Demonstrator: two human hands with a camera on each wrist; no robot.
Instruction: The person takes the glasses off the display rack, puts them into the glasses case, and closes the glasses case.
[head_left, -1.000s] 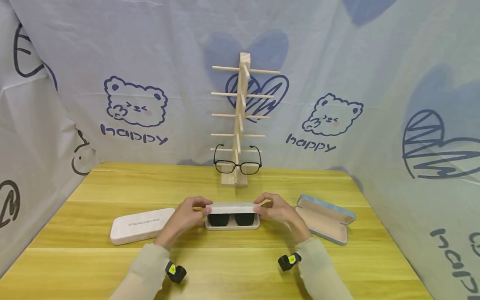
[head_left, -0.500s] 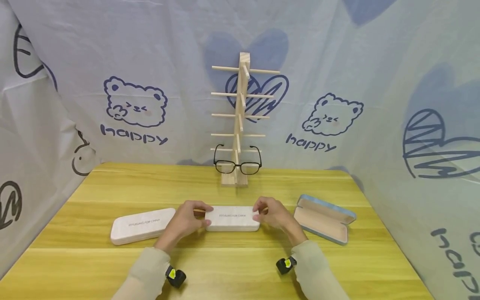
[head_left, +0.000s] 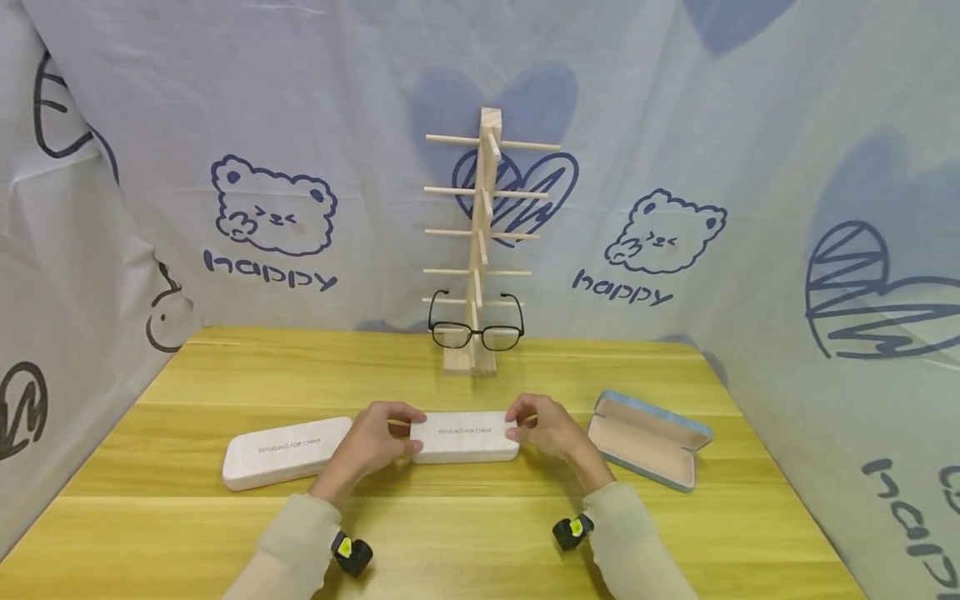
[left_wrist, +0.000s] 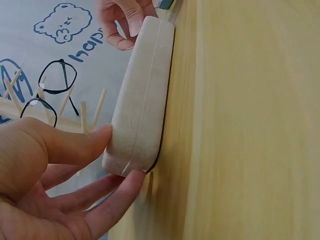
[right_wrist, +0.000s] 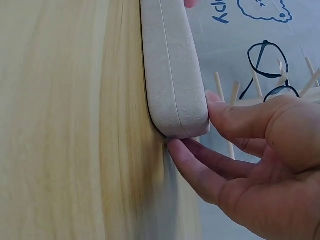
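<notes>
A white glasses case [head_left: 465, 437] with its lid closed lies flat on the table in front of the wooden stand. My left hand [head_left: 377, 437] holds its left end. In the left wrist view, the thumb is on top of the case [left_wrist: 142, 95] and the fingers are at its end, low down. At the opposite end my right hand [head_left: 553, 430] grips it the same way, as the right wrist view shows, with fingertips [right_wrist: 180, 147] near the table surface. The case's inside is hidden.
Another closed white glasses case [head_left: 285, 454] lies to the left, beside my left forearm. On the right a blue glasses case [head_left: 648, 437] stands open. Behind, black-framed glasses [head_left: 476, 335] hang on the lowest peg of a wooden display stand [head_left: 483, 208], before a printed cloth.
A second ago the middle case was partly open with dark sunglasses visible inside. Its lid has come down over them, my hands moving down with it. The last half second shows almost no movement.
</notes>
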